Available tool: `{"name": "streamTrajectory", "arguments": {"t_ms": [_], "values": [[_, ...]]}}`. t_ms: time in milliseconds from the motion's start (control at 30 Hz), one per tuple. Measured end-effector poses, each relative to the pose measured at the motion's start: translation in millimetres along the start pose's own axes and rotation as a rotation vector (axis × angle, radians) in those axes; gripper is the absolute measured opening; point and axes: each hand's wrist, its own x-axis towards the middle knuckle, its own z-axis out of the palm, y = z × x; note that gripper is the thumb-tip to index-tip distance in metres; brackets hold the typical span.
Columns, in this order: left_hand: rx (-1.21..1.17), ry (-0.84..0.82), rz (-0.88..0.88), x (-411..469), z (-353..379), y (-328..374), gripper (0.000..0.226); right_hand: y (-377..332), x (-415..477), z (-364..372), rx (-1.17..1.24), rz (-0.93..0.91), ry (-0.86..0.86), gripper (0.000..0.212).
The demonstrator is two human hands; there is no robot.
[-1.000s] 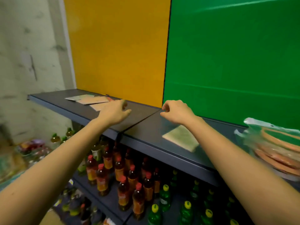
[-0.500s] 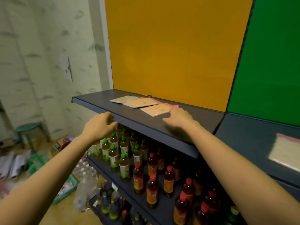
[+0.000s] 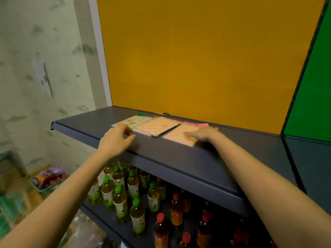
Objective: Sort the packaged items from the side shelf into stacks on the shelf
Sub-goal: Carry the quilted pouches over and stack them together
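On the shelf (image 3: 179, 158), flat pinkish packets (image 3: 157, 127) under both hands' spread, empty fingers (image 3: 189, 134)

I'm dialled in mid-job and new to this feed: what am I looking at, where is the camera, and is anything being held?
No machine here: these are a person's bare arms, filmed by one wide-angle camera on their head, looking forward and down. The left hand reaches the pale green packet at the shelf edge. The right hand lies flat on the right pink packet. A middle pink packet sits between them. Nothing is lifted. Bottles stand on the shelf below.
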Motion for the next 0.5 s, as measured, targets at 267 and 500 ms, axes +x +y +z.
{"name": "streamTrajectory", "arguments": {"t_ms": [267,500], "values": [[-0.053,-0.057,-0.019,73.6,39.3,-10.5,0.032,-30.2,20.9,5.9,-0.025,0.231,0.134,0.125],[0.209,-0.273,0.039,118.0,61.2,4.4,0.091,-56.0,28.8,5.8,-0.051,0.296,0.076,0.125]]}}
